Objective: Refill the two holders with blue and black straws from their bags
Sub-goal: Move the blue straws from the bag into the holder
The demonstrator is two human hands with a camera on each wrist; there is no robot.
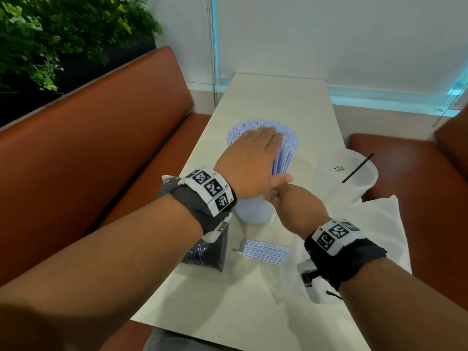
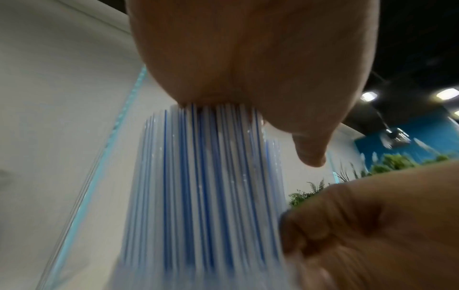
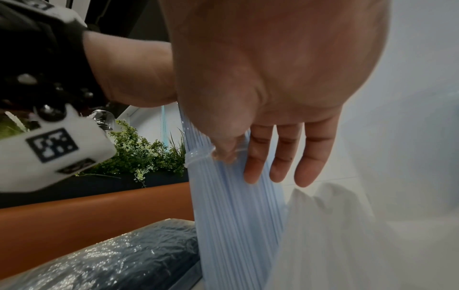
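A thick bundle of blue-striped straws stands upright in a pale holder at the table's middle. My left hand lies flat on the straw tops, palm down, fingers straight. My right hand grips the bundle's side by the holder's rim, thumb against fingers. The second holder, a translucent cup, stands to the right with one black straw in it. A clear bag of black straws lies under my left wrist.
A few blue straws in a flat clear bag lie near the front of the white table. A crumpled white plastic bag covers the right side. Orange bench seats flank the table, with plants behind the left one.
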